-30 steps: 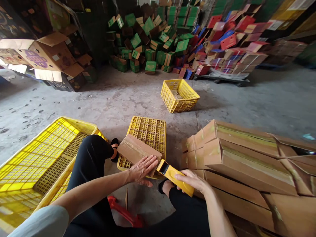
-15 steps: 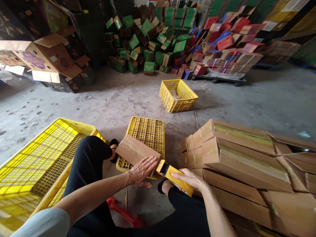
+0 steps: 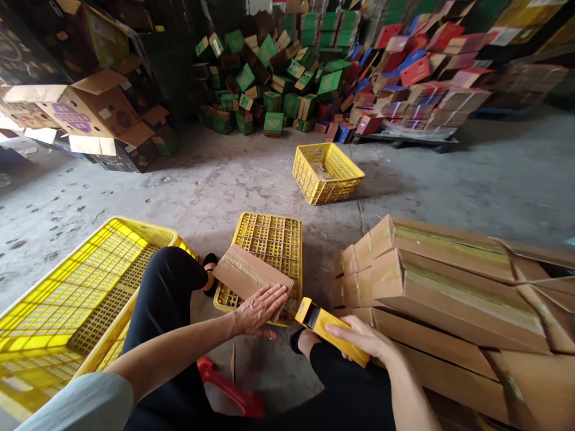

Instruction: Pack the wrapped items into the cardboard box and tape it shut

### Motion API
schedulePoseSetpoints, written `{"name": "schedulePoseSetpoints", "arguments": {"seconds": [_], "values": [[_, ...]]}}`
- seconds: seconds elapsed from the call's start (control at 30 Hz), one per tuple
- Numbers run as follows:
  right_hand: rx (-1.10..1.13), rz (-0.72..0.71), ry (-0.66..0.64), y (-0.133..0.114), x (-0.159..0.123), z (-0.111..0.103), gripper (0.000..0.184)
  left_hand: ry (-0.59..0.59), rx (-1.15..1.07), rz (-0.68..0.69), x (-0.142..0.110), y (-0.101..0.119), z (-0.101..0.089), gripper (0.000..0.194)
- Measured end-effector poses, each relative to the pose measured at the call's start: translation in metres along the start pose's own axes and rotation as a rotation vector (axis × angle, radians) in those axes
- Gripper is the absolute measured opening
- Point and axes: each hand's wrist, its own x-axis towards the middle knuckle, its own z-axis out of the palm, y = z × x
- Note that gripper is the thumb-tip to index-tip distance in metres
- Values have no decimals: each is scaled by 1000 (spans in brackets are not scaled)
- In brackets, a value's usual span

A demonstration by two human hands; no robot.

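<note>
A brown cardboard piece [image 3: 249, 272], possibly a flat box, lies slantwise on an upturned yellow crate [image 3: 274, 236] between my knees. A strip of tape runs along its face. My left hand [image 3: 263, 311] presses flat on its near right corner, fingers stretched out. To the right, my right hand [image 3: 362, 336] grips a yellow handheld tool [image 3: 330, 329] with a dark opening near its front end; its exact kind is unclear. The tool's front end is apart from the cardboard, beside the crate's near right corner.
At my right rises a stack of taped cardboard boxes [image 3: 453, 293]. A large yellow crate [image 3: 103, 287] stands at my left, a smaller yellow crate [image 3: 327, 173] ahead. Something red [image 3: 229, 386] lies below me. Green boxes [image 3: 273, 124] and red boxes [image 3: 415, 70] are heaped behind.
My right hand has drawn the yellow tool a little right and down, away from the cardboard's corner. My left hand stays on the cardboard. The view has shifted slightly.
</note>
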Motion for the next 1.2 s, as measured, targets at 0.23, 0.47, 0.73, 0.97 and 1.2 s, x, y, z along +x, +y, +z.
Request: {"name": "schedulePoseSetpoints", "arguments": {"seconds": [0.23, 0.47, 0.73, 0.97, 1.2], "values": [[10, -18, 15, -1, 9, 10, 73, -129, 36, -31, 22, -6, -25, 126], [-46, -84, -101, -11, 15, 12, 73, -236, 84, -17, 56, -6, -31, 142], [17, -95, -90, -11, 7, 10, 72, -275, 176, -8, 67, -1, -32, 117], [57, -30, -8, -13, -7, 4, 73, -195, 155, 77, 67, -5, -47, 130], [150, -118, 17, -38, -47, 0, 82, -72, 95, 154, 56, -11, -90, 145]]}}
